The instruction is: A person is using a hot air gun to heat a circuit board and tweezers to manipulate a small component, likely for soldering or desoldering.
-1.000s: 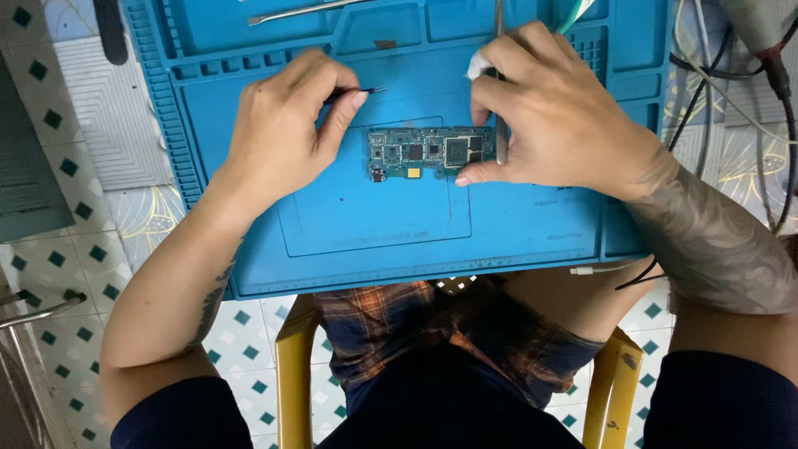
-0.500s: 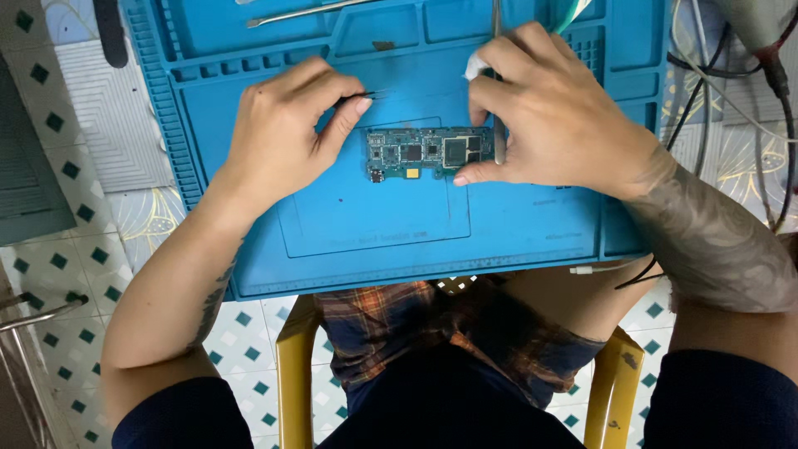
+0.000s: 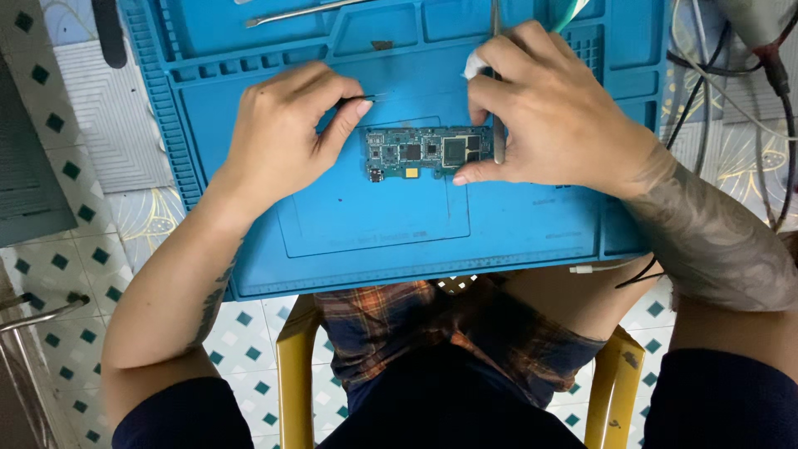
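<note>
A small green rectangular circuit board (image 3: 428, 152) is lying flat on a blue rubbery moulded mat (image 3: 374, 224) covering the worktop. The left hand (image 3: 283, 137) is pinching a thin dark probe (image 3: 371, 98); the right hand (image 3: 553, 112) is gripping slim metal tweezers (image 3: 498, 137), its fingertip touching the board's edge. Patterned tiles (image 3: 50, 258) are showing below.

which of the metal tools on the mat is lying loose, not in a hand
The long thin metal tool lying flat at the blue mat's top edge. The others are gripped by the left hand and right hand.
</note>
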